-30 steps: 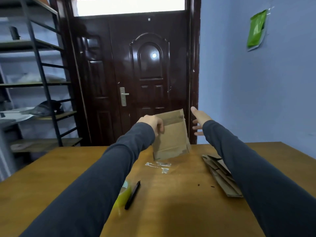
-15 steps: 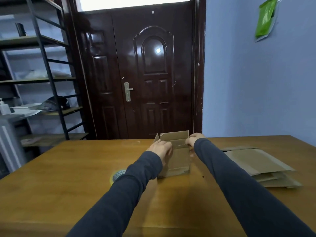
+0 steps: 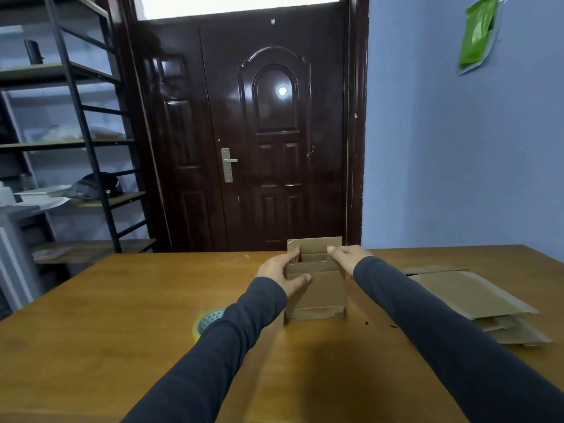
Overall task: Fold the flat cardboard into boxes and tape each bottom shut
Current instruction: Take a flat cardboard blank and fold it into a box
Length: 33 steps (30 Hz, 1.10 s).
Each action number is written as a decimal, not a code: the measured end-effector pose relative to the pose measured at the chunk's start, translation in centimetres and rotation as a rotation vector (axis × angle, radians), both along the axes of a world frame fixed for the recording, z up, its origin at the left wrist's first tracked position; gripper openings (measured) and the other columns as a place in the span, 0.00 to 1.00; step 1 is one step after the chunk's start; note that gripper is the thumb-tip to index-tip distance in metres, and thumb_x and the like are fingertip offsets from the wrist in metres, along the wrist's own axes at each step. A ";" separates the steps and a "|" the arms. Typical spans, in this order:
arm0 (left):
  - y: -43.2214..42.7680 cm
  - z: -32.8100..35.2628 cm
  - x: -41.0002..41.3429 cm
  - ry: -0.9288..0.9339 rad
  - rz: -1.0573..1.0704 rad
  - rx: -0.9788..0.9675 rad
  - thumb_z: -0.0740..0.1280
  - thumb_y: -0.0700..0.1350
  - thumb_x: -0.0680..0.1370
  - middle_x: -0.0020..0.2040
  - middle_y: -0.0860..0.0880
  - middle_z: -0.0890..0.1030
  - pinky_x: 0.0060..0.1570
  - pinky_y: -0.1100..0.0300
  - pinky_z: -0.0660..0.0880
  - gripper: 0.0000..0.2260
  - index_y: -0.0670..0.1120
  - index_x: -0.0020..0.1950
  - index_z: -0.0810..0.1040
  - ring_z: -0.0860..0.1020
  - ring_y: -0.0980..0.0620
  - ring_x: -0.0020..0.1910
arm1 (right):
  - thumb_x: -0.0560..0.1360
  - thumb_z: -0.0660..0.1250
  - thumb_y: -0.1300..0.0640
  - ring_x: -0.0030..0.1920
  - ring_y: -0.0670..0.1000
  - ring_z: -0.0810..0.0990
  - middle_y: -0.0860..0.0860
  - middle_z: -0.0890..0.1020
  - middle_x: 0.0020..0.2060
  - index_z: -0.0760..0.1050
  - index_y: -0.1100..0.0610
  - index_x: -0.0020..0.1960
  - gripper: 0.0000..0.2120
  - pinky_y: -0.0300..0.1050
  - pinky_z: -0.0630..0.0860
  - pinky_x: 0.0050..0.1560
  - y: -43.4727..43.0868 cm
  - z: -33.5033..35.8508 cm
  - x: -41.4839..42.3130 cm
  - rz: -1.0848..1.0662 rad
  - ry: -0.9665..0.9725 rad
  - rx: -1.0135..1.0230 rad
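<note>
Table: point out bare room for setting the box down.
Widest bare patch: the left half of the table, from the tape roll to the left edge. A narrower strip lies between the box and the flat cardboard stack. Crowded: the right side, under that stack.

A box [image 3: 316, 288] stands near the middle of the tabletop [image 3: 122, 300]. A tape roll [image 3: 209, 320] lies to its left, partly behind the left sleeve [image 3: 229, 346]. A stack of flat cardboard [image 3: 476, 300] lies well apart on its right. Behind the tabletop stand a door [image 3: 274, 132] and, farther left, a shelf rack [image 3: 76, 132].
</note>
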<state>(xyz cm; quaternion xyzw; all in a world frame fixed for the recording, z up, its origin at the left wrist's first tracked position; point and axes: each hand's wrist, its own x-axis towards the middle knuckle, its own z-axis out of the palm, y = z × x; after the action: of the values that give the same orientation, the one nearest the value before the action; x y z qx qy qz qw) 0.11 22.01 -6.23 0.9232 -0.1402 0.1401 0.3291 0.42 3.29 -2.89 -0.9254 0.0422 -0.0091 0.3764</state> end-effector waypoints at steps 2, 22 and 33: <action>-0.2 -0.1 0.5 0.036 -0.016 0.043 0.71 0.61 0.70 0.69 0.54 0.73 0.64 0.62 0.66 0.29 0.55 0.69 0.71 0.70 0.53 0.68 | 0.77 0.50 0.33 0.65 0.56 0.72 0.53 0.74 0.67 0.70 0.50 0.70 0.30 0.49 0.69 0.59 0.3 -0.3 -0.1 0.017 0.018 -0.067; -1.2 2.6 4.5 0.177 0.185 0.171 0.66 0.59 0.73 0.57 0.49 0.79 0.49 0.55 0.76 0.41 0.52 0.78 0.47 0.79 0.48 0.52 | 0.70 0.73 0.47 0.68 0.57 0.69 0.53 0.58 0.75 0.46 0.46 0.77 0.46 0.50 0.71 0.63 -0.4 -0.4 2.1 -0.008 -0.173 -0.097; -0.7 0.9 5.1 0.119 0.183 0.191 0.61 0.63 0.75 0.54 0.50 0.69 0.49 0.54 0.74 0.13 0.55 0.49 0.75 0.72 0.49 0.53 | 0.81 0.54 0.48 0.73 0.51 0.62 0.44 0.62 0.75 0.65 0.46 0.73 0.20 0.45 0.58 0.71 -1.0 -1.4 2.7 0.183 -0.050 -0.218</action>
<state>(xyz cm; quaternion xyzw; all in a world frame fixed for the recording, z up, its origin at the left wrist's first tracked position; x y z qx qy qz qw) 5.19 21.35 -5.30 0.9660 -0.0482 0.1005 0.2333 3.10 2.32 -4.29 -0.9604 -0.0528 -0.0024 0.2737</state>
